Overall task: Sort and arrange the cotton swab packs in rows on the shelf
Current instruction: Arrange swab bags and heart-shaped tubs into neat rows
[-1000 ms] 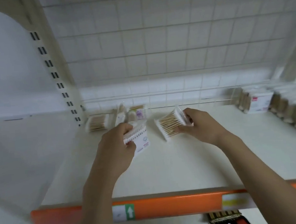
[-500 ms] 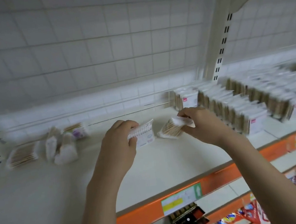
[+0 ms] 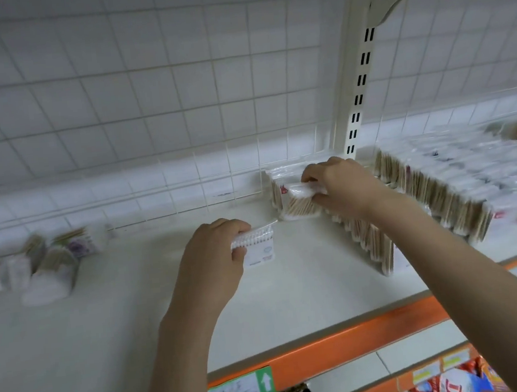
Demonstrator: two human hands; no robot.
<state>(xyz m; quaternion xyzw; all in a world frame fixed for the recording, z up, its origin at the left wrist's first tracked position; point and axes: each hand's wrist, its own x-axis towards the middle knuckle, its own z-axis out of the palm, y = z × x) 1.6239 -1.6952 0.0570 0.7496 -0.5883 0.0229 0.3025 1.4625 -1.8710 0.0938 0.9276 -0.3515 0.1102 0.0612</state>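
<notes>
Two hands, each gripping one clear-film swab pack: left hand (image 3: 212, 258) curls round a flat white-labelled pack (image 3: 256, 244) above mid-shelf (image 3: 134, 304); right hand (image 3: 342, 187) pinches a wooden-stick pack (image 3: 299, 204) against the upright row (image 3: 363, 236) near the shelf's back edge.

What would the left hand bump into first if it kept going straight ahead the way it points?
Probably nothing soon. The left hand, holding a swab pack, points up and back over bare shelf toward the wire grid. The row of packs sits to its right. Depth is hard to judge.
</notes>
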